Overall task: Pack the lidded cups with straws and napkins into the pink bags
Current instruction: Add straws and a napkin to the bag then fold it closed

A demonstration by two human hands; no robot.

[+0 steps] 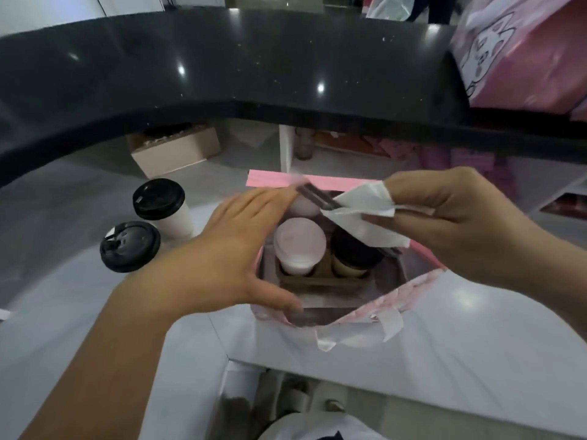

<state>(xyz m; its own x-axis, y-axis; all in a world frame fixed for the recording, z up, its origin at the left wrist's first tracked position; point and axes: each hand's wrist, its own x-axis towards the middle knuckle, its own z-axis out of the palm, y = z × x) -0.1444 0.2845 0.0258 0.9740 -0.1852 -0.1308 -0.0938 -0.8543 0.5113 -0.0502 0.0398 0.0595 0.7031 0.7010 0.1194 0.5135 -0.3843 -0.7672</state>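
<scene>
Inside one pink bag (409,300) — three cups, left hand (235,249) spread on rim, right fingers (384,222) pinching napkin (365,214), two cups outside.

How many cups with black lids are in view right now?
3: two cups stand on the counter left of the pink bag, at and; one sits inside it. Napkins may hide more.

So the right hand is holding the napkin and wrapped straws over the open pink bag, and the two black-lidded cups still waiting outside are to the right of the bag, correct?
Not quite. The right hand does hold the napkin and wrapped straws over the open pink bag, but the head view shows the two black-lidded cups standing to the left of the bag, not the right.
</scene>
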